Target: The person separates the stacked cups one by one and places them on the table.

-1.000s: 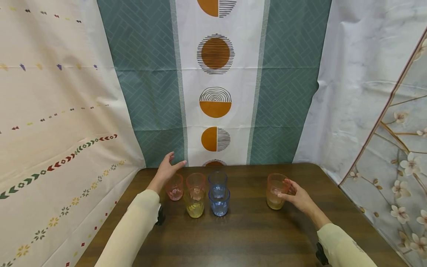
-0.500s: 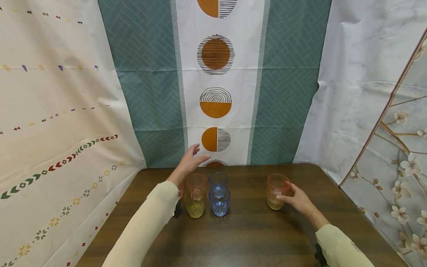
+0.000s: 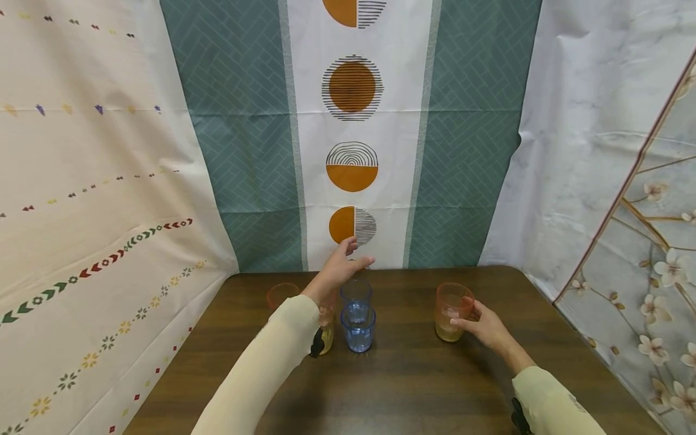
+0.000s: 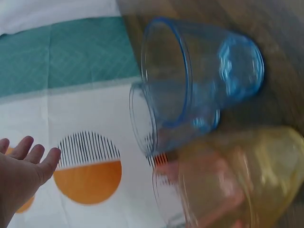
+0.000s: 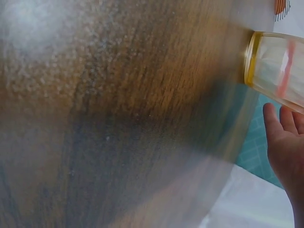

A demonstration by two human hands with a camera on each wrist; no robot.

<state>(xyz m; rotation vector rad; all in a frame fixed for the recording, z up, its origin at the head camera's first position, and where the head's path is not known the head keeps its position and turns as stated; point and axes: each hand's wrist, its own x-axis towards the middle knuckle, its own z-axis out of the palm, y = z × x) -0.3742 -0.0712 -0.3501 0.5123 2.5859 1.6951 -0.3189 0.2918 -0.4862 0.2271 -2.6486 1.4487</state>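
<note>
In the head view my left hand [image 3: 342, 266] is in the air above and behind two blue glasses, its fingers loosely spread and holding nothing. The front blue glass [image 3: 358, 335] stands close before the rear blue glass [image 3: 356, 293]. Left of them, partly behind my left forearm, a yellow glass [image 3: 327, 341] has a pink glass set in it. A separate pink glass [image 3: 281, 295] is mostly hidden by the sleeve. My right hand [image 3: 487, 326] holds the side of another yellow glass [image 3: 447, 332], thumb in front; a pink glass [image 3: 454, 292] sits inside it.
All the glasses stand upright on a dark wooden table [image 3: 402, 374]. Behind it hangs a teal and white curtain [image 3: 462, 181] with orange circles. Patterned cloth [image 3: 109, 211] hangs at the left and a floral cloth [image 3: 652, 272] at the right.
My left hand has moved rightward, from above the separate pink glass to above the blue glasses, with nothing in it. My right hand and its glasses have stayed almost still.
</note>
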